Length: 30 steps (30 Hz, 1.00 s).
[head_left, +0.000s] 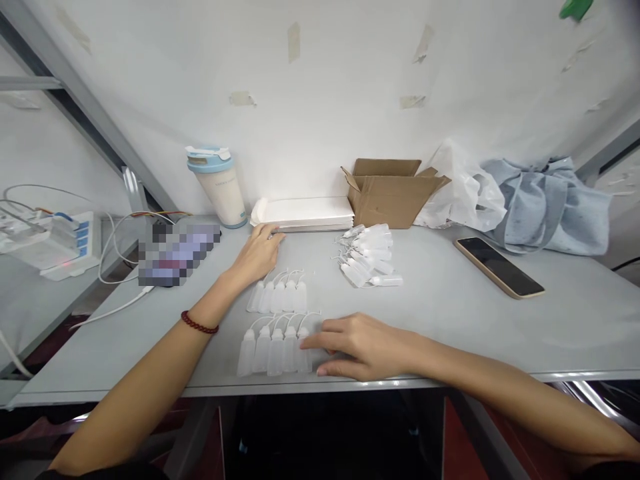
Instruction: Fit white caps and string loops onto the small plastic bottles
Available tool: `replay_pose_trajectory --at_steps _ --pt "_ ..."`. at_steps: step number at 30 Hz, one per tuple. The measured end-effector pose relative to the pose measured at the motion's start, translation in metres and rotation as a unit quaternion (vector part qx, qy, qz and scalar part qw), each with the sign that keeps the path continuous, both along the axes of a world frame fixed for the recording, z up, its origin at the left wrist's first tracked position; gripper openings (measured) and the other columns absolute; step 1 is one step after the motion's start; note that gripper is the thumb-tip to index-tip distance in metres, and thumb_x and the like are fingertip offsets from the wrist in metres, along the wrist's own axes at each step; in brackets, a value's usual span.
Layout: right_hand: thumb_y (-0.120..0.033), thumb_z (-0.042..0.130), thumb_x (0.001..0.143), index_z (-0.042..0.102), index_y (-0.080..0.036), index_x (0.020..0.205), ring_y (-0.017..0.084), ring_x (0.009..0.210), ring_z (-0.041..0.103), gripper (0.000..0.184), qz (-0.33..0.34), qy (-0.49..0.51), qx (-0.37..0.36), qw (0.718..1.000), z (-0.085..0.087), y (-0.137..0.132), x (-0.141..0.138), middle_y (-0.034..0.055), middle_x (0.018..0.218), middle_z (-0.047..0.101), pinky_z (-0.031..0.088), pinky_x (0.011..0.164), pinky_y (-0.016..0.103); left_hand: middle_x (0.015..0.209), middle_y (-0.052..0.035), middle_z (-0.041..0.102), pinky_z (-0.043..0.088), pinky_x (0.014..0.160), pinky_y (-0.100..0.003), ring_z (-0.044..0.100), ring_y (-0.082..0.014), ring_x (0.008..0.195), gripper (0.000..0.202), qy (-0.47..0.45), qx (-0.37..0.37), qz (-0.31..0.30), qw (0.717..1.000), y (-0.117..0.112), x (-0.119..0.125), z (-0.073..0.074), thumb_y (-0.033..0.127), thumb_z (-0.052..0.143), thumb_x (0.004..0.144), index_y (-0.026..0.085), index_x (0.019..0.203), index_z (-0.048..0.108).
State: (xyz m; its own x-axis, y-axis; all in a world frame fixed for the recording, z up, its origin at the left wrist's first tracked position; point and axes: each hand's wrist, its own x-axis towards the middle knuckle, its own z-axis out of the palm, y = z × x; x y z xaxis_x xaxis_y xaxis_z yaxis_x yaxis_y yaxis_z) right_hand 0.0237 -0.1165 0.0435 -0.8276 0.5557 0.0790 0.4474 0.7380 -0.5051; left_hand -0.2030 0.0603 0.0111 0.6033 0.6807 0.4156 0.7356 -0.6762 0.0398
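A front row of several small translucent squeeze bottles [277,352] with thin capped tubes lies near the table's front edge. Behind it lies a second row of similar bottles [278,297]. My right hand [357,347] is at the right end of the front row, index finger stretched out onto the last bottle [303,357], thumb apart, gripping nothing. At the back, my left hand [257,253] reaches to the front edge of a stack of flat white cardboard pieces [305,212]. Its fingers are spread and slightly bent; whether they touch the stack is unclear. A loose pile of bottles [370,253] lies to the right.
An open brown cardboard box [387,200], a white plastic bag [463,193] and a light blue cloth bag [550,207] line the back. A phone [500,267] lies on the right. At left are a tumbler [220,190], a blurred-out device [180,257], cables and a power strip [75,247].
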Motion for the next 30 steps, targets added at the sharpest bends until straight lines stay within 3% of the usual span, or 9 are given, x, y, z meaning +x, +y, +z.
replay_pose_trajectory --at_steps 4,9,15,18,24,30 --pt "-0.04 0.042 0.096 0.054 -0.017 0.125 0.014 0.07 0.056 0.039 0.011 -0.024 0.016 1.0 -0.002 -0.001 -0.001 0.0063 0.094 0.06 0.043 0.067 0.025 0.12 -0.0156 0.055 0.04 0.102 -0.046 0.044 -0.0286 0.118 0.035 -0.03 -0.008 -0.021 0.999 0.005 0.0 -0.003 0.01 0.033 0.087 0.009 0.107 0.062" --pt "-0.042 0.036 0.098 0.057 -0.019 0.12 0.012 0.064 0.053 0.038 0.022 -0.068 0.045 0.996 -0.002 -0.003 -0.005 0.0042 0.088 0.058 0.039 0.06 0.024 0.108 -0.0133 0.061 0.047 0.094 -0.041 0.057 -0.0237 0.101 0.036 -0.049 -0.022 -0.023 0.998 0.007 0.003 -0.006 0.007 0.033 0.086 0.01 0.105 0.063" --pt "-0.04 0.037 0.098 0.061 -0.018 0.113 0.011 0.059 0.049 0.036 0.015 -0.092 0.064 0.994 -0.001 -0.002 -0.005 0.0033 0.081 0.056 0.036 0.056 0.023 0.114 -0.0164 0.055 0.048 0.089 -0.042 0.056 -0.0263 0.102 0.037 -0.066 -0.02 0.016 0.997 0.005 0.001 -0.003 0.009 0.034 0.085 0.008 0.109 0.062" --pt "-0.037 0.037 0.098 0.063 -0.016 0.11 0.011 0.059 0.049 0.035 -0.005 -0.075 0.068 0.995 0.0 0.0 -0.002 0.0037 0.078 0.056 0.037 0.056 0.023 0.112 -0.0174 0.054 0.047 0.091 -0.045 0.054 -0.0281 0.103 0.037 -0.073 -0.029 0.018 0.997 0.008 -0.001 -0.005 0.01 0.036 0.084 0.007 0.11 0.063" --pt "-0.031 0.038 0.098 0.063 -0.013 0.108 0.011 0.059 0.049 0.032 -0.056 0.021 0.123 0.991 -0.003 0.007 0.007 0.0055 0.079 0.058 0.039 0.056 0.023 0.107 -0.0146 0.061 0.041 0.1 -0.045 0.051 -0.0274 0.108 0.036 -0.055 -0.051 -0.037 0.996 0.013 0.0 -0.01 0.009 0.038 0.083 0.01 0.105 0.067" --pt "-0.025 0.041 0.096 0.063 -0.014 0.099 0.012 0.061 0.051 0.025 -0.116 0.081 0.175 0.974 -0.007 0.015 0.013 0.005 0.076 0.058 0.039 0.056 0.022 0.095 -0.0109 0.067 0.044 0.095 -0.045 0.053 -0.0262 0.103 0.029 -0.072 -0.059 -0.061 0.994 0.014 -0.001 -0.008 0.011 0.043 0.083 0.014 0.092 0.07"
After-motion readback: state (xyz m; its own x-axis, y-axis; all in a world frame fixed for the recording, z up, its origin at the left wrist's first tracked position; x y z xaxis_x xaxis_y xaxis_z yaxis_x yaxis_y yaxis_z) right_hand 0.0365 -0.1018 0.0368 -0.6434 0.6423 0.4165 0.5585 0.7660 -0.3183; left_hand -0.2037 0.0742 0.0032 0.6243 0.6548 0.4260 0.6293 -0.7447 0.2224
